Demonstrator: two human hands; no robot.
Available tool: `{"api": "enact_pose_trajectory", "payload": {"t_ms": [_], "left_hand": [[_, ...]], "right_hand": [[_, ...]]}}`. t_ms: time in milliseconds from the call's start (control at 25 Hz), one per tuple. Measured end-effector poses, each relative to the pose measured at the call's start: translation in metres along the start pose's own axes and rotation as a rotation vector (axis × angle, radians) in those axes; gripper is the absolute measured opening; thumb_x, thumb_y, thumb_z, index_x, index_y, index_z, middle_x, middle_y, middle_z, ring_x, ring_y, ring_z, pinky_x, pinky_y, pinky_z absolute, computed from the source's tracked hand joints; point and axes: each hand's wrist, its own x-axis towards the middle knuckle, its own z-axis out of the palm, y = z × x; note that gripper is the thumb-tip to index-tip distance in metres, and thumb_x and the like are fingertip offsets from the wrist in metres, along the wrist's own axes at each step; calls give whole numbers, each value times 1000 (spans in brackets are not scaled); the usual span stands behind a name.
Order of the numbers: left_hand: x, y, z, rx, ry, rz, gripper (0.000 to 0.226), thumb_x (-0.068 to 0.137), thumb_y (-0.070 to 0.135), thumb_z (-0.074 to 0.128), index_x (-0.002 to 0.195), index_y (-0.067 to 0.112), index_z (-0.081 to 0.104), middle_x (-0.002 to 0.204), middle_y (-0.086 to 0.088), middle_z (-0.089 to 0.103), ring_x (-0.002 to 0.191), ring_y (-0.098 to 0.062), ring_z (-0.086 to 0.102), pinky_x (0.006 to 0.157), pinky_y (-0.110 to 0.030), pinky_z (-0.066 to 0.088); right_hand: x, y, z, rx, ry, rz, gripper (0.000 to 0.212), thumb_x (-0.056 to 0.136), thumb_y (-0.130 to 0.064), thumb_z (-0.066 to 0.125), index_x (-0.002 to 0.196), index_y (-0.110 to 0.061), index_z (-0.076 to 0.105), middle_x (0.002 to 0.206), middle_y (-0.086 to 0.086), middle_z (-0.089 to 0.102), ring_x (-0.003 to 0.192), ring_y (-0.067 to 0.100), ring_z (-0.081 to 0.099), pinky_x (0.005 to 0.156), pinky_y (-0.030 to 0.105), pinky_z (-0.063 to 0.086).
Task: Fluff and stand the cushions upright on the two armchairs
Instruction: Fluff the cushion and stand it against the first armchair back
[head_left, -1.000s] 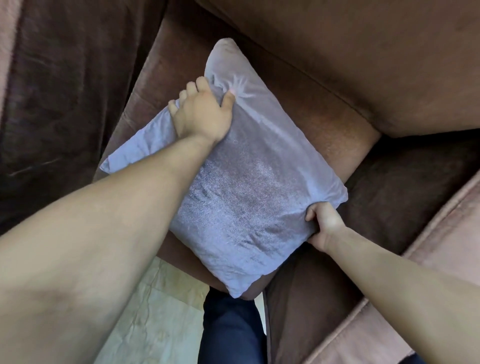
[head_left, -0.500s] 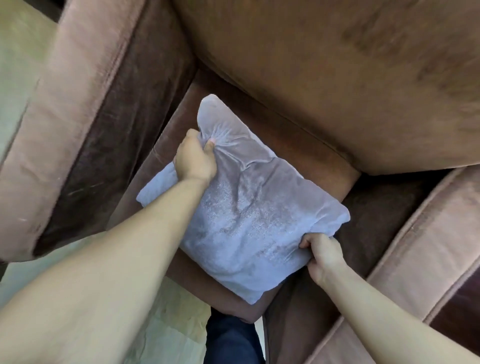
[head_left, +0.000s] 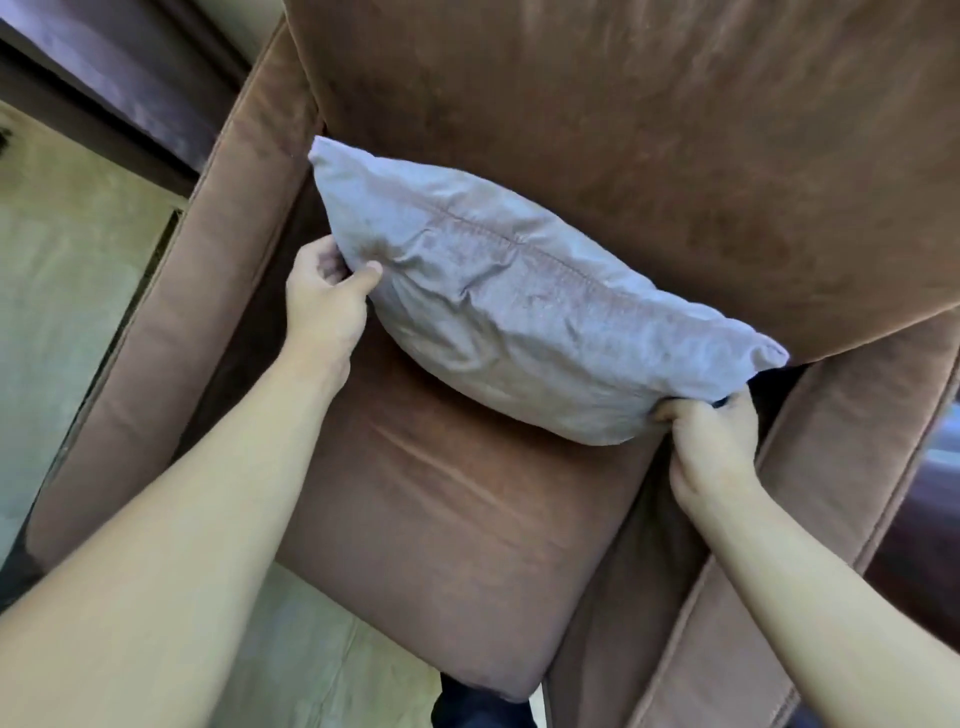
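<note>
Cushion is held edge-up against armchair backrest, above the seat, seam on top, long axis running upper-left to lower-right. Ends are gripped by left hand and right hand. No legible writing.

Pale, mottled floor fills the left of the frame and shows again at the bottom centre. A dark purplish band crosses the upper left corner. Dark blue trouser fabric shows at the bottom edge.
</note>
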Motion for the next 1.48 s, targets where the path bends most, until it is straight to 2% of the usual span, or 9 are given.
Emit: {"api": "enact_pose_trajectory", "payload": {"t_ms": [80, 200, 360, 520, 680, 800, 1000, 1200, 1480], "left_hand": [[7, 9, 7, -1, -6, -37, 55, 84, -2, 68, 136, 10, 55, 134, -3, 64, 118, -9, 64, 105, -26, 52], [22, 26, 12, 13, -24, -1, 61, 77, -2, 61, 137, 8, 56, 129, -4, 70, 117, -12, 69, 106, -36, 56], [39, 57, 19, -2, -29, 27, 68, 79, -3, 58, 145, 11, 48, 130, -6, 69, 116, -15, 70, 101, -34, 59], [53, 72, 23, -60, -63, -18, 43, 75, 4, 59, 118, 4, 64, 128, -24, 68, 112, -31, 72, 98, -48, 61], [51, 69, 28, 38, -36, 59, 11, 97, 16, 57, 106, 19, 63, 112, -5, 70, 105, -19, 71, 97, -41, 61], [57, 70, 21, 58, 19, 119, 9, 98, 13, 58, 95, 22, 60, 100, -1, 68, 95, -14, 68, 99, -40, 60], [64, 74, 6, -39, 85, 97, 9, 90, 22, 73, 85, 20, 65, 93, -3, 70, 92, -18, 69, 100, -49, 59], [64, 69, 16, -245, 114, 62, 20, 98, 26, 69, 82, 15, 61, 91, -3, 68, 86, -14, 67, 93, -36, 62], [56, 71, 23, -114, 257, 171, 30, 99, 19, 67, 73, 18, 51, 73, 7, 54, 56, 8, 54, 68, -11, 49]], "right_hand": [[4, -6, -7, -80, 28, -31, 62, 56, 3, 59, 116, -9, 59, 102, 1, 65, 91, 14, 62, 72, 29, 48], [8, -18, -16, -63, 24, -151, 56, 65, 3, 61, 117, -18, 61, 106, -2, 65, 97, 12, 62, 82, 29, 49], [4, -34, -19, -57, 95, -319, 30, 84, -8, 60, 108, -24, 68, 104, -11, 70, 99, 0, 64, 89, 18, 49], [-4, -32, -22, -179, 107, -430, 21, 99, -19, 56, 116, -19, 68, 108, -12, 69, 103, -3, 63, 92, 14, 46], [-7, -23, -26, -224, 99, -463, 22, 104, -20, 52, 121, -17, 66, 109, -14, 67, 103, -6, 61, 94, 13, 45], [-4, -22, -33, -212, 148, -474, 21, 105, -16, 50, 117, -16, 67, 106, -8, 68, 97, -10, 60, 89, 11, 43], [-2, -27, -41, -232, 186, -496, 24, 104, -17, 52, 100, -39, 63, 93, -18, 65, 91, -8, 58, 86, 14, 44], [-5, -33, -40, -244, 234, -505, 15, 104, -17, 52, 106, -25, 64, 90, -20, 63, 85, -17, 56, 81, 5, 40], [-1, -37, -31, -250, 280, -458, 17, 103, -22, 52, 104, -18, 68, 90, -13, 66, 81, -9, 57, 79, 13, 44]]}}
